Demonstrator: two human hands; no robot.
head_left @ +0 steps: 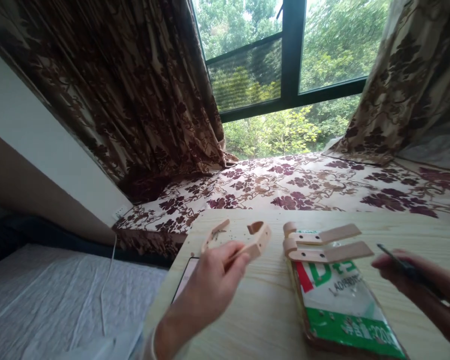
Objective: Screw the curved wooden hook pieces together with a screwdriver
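My left hand (217, 275) is closed around the flat end of a curved wooden hook (260, 240), whose bent end points away from me above the table. On the right, my right hand (423, 285) grips a slim dark screwdriver (405, 265), its thin tip pointing left; motion blurs this hand a little. Two similar wooden hooks (341, 234), each with two dark spots, lie side by side on a green and white plastic packet (352, 305). Another curved wooden piece (212, 235) rests on the table beyond my left hand, with small dark screws (220, 231) near it.
The pale wooden table (262, 310) stands against a window ledge with a flowered cover (285, 185). A phone-like device (185, 280) lies partly under my left hand. To the left are a bed (60, 295) and a white cable (107, 280). Patterned curtains (165, 100) frame the window.
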